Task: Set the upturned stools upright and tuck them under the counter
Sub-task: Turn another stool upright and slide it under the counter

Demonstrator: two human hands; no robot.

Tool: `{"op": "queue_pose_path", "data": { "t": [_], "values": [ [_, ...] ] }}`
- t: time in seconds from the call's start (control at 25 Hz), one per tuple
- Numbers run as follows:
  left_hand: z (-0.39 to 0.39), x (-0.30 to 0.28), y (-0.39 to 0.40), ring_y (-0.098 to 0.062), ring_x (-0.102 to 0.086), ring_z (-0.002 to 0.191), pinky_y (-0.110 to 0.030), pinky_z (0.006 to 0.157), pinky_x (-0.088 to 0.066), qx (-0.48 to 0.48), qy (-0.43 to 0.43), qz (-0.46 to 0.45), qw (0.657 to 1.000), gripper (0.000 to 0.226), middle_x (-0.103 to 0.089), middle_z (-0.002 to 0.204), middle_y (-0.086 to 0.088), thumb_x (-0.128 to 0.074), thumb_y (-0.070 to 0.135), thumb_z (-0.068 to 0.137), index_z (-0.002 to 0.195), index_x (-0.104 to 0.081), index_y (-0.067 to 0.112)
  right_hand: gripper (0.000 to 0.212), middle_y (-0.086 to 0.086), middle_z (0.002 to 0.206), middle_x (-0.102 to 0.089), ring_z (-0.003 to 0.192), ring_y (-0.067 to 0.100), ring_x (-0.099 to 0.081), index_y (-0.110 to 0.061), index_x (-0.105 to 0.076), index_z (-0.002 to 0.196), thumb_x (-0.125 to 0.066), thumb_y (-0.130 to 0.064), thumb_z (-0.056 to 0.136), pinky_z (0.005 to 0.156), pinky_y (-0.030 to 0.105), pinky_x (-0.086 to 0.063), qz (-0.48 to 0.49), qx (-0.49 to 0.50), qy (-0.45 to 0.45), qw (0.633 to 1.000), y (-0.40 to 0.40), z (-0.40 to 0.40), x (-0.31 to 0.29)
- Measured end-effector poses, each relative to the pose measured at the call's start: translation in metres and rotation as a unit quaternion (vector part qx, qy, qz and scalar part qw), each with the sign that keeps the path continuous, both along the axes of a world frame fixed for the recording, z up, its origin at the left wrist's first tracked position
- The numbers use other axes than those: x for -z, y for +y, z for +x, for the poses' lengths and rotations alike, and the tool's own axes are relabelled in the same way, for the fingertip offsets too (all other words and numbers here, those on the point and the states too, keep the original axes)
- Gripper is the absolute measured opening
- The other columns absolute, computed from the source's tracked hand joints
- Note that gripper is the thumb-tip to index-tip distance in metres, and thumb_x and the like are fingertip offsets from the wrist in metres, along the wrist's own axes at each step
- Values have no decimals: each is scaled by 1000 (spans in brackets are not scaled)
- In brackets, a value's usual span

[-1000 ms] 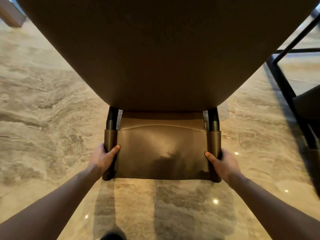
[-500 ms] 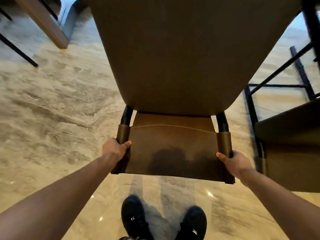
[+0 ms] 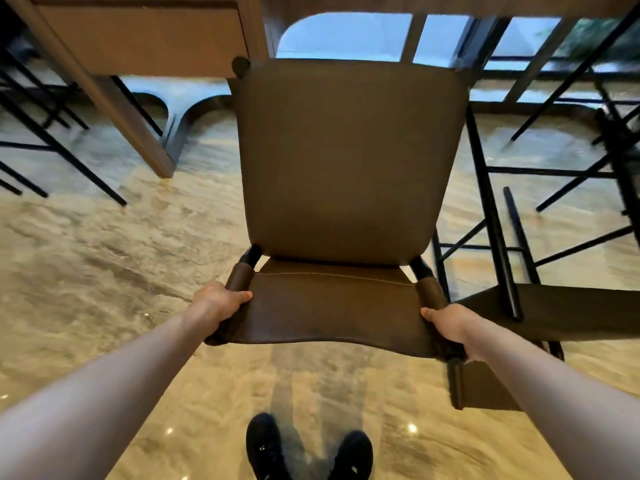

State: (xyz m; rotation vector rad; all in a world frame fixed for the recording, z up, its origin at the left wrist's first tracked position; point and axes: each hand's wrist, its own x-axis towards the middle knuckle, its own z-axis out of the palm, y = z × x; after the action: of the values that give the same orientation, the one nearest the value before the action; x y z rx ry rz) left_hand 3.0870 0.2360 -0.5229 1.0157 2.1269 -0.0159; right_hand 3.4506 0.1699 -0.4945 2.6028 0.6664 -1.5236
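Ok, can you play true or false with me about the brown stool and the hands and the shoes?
1. Both hands hold the brown stool. True: the left hand and the right hand each grip a side of its backrest.
2. The shoes are white. False: they are black.
3. Another stool lies upturned on the right. True.
4. The floor is covered in green carpet. False: it is shiny, marbled beige stone.
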Motion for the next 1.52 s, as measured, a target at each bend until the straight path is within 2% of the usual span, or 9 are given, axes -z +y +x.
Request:
{"op": "queue_pose_path", "data": {
  "t": [0.2, 0.36, 0.48, 0.6, 0.72, 0.88, 1.04, 1.28, 1.52],
  "values": [
    [2, -92, 37, -25, -59, 67, -31, 54, -46, 45, -2, 41, 998, 31, -61, 79, -13, -77, 26, 85, 95, -59, 3, 45, 23, 116, -64, 88, 38, -68, 1, -57, 118, -49, -40, 102, 65, 42, -61, 47, -1, -14, 999, 37, 0, -81],
    [-3, -142, 58, -36, -69, 90, -42, 78, -59, 98, -9, 139, 985, 50, -69, 109, -20, -76, 12, 84, 130, -59, 1, 24, 19, 116, -61, 100, 36, -66, -4, -53, 104, -51, -28, 102, 37, 26, -47, 51, 42, -7, 998, 72, -12, -120],
    [-6, -163, 82, -34, -69, 85, -42, 76, -60, 141, 0, 207, 968, 32, -71, 102, -12, -71, 9, 87, 119, -69, 6, 10, 18, 101, -55, 69, 32, -55, -4, -47, 107, -49, -13, 102, 26, 30, -44, 18, 91, -2, 996, 110, -11, -144],
    [1, -175, 106, -23, -64, 87, -31, 79, -53, 167, 23, 281, 945, 18, -70, 99, -3, -66, 12, 92, 107, -74, 16, 10, 17, 76, -51, 51, 27, -46, -1, -46, 108, -45, -6, 99, 30, 22, -42, 9, 32, -58, 998, 143, -5, -158],
    [13, -187, 133, -19, -57, 89, -29, 74, -45, 142, 38, 322, 935, 15, -63, 98, 0, -62, 14, 93, 100, -71, 23, 11, 17, 74, -53, 44, 25, -47, 0, -47, 102, -46, -8, 95, 32, 18, -39, 39, -9, -91, 995, 175, 2, -170],
    [30, -207, 172, -25, -61, 81, -33, 66, -52, 124, 65, 310, 940, 24, -61, 92, 1, -56, 13, 88, 98, -68, 30, 11, 14, 65, -52, 39, 24, -50, -4, -48, 81, -50, -10, 90, 33, 20, -41, 88, -7, -94, 992, 211, 14, -180],
    [36, -215, 197, -28, -65, 80, -38, 71, -58, 72, 54, 316, 945, 32, -69, 83, 3, -50, 13, 78, 93, -70, 33, 8, 13, 66, -56, 37, 25, -54, -4, -52, 81, -51, -11, 86, 34, 21, -43, 107, -3, -111, 988, 240, 23, -186],
    [39, -221, 230, -26, -59, 60, -37, 59, -54, 159, 82, 371, 911, 34, -63, 60, -2, -44, 32, 91, 70, -68, 20, 26, 15, 93, -67, 31, 25, -57, -4, -61, 96, -56, -28, 86, 36, 23, -47, 114, 8, -113, 987, 278, 35, -191],
    [44, -225, 255, -27, -58, 58, -39, 58, -52, 158, 80, 401, 899, 38, -62, 56, -5, -41, 34, 88, 64, -66, 17, 42, 15, 115, -67, 30, 27, -58, -3, -60, 122, -52, -30, 90, 34, 22, -44, 104, 12, -104, 989, 305, 39, -196]
  ]
}}
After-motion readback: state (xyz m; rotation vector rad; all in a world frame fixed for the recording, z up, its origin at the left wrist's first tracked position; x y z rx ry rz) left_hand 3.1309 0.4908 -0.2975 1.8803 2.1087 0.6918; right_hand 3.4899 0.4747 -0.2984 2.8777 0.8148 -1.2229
